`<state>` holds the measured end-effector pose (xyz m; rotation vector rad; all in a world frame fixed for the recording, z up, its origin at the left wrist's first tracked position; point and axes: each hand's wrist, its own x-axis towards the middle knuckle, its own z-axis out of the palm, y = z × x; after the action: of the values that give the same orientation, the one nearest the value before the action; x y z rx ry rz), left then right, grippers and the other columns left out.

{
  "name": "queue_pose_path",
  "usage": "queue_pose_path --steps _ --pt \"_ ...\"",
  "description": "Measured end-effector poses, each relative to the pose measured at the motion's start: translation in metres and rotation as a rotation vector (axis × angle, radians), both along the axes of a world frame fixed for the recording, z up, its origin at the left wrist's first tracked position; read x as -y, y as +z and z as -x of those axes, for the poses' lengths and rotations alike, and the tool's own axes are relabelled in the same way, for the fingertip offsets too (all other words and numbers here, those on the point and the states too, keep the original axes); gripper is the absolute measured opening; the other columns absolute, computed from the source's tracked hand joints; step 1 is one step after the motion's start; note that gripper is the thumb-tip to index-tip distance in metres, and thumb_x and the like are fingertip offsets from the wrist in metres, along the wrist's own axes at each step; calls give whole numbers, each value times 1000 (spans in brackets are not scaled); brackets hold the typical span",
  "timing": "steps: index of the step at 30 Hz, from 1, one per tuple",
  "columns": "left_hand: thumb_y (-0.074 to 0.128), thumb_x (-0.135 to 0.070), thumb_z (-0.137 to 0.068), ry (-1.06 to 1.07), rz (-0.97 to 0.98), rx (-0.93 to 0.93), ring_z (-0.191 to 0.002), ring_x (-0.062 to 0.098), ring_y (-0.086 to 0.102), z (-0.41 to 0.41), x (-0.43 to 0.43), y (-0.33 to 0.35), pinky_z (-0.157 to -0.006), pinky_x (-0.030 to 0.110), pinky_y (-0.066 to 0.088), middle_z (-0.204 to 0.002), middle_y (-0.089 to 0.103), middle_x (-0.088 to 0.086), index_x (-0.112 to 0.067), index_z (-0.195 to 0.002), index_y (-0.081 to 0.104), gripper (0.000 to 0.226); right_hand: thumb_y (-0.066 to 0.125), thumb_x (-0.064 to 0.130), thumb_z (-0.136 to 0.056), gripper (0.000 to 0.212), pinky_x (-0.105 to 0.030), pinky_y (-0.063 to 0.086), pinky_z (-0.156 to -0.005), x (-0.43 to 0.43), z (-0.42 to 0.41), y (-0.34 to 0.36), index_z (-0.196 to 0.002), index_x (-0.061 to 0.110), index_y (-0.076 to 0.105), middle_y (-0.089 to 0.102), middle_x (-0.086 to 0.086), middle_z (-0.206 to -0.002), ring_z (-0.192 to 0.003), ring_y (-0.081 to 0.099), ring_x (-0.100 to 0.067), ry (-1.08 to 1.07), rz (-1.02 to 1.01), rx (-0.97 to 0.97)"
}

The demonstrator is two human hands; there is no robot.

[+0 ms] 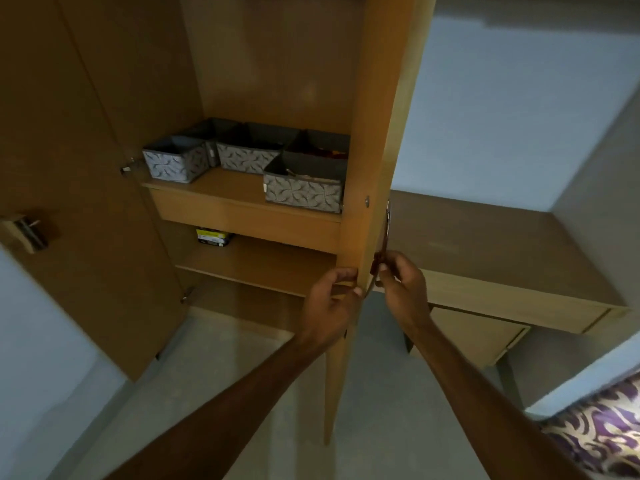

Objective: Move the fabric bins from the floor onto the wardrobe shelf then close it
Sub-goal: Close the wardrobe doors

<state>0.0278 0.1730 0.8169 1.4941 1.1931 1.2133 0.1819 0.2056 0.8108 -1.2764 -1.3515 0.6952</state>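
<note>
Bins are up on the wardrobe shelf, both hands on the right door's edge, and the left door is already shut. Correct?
Not quite: in the head view the left door stands wide open. The bins are on the shelf, and the left hand and right hand are at the right door.

- This is a bedroom in a home: a tall wooden wardrobe [277, 64] stands open, its doors swung wide, with plain shelves inside.
- Patterned grey fabric bins [304, 188] sit in a row on the wardrobe shelf [228, 192], the sort used for clothes and small household things.
- Just beside the wardrobe stands a low wooden surface [485, 244] with a drawer beneath it, like a desk or dressing table.
- A purple and gold patterned bedspread or cushion [602, 431] shows at the lower right corner.
- Pale painted walls [519, 98] and a plain grey floor [242, 358] complete a domestic room.
</note>
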Motion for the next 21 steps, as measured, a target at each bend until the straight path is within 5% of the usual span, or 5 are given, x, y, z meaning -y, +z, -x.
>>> queue_pose_path --steps 6,11,21 --pt "67 -22 -83 200 9 50 -92 21 69 32 -4 -11 -75 49 59 -100 72 -3 -23 -106 65 23 57 17 -88 13 -40 59 -75 -16 25 -1 -94 24 66 71 -1 -88 -84 68 -20 207 -32 43" --pt "62 0 -88 344 -32 86 -84 12 69 74 -11 -7 -73 30 57 -98 73 3 -8 -110 65 24 59 27 -87 10 -50 59 -66 -35 78 -6 -93 22 65 70 -1 -85 -78 69 -22 294 -64 36" --pt "62 -10 -89 511 -34 54 -100 10 67 177 -67 -11 -87 37 56 -108 71 -6 -17 -120 64 31 63 17 -89 1 -39 57 -62 -104 197 -5 -89 18 64 67 4 -74 -66 64 -14 382 -110 108"
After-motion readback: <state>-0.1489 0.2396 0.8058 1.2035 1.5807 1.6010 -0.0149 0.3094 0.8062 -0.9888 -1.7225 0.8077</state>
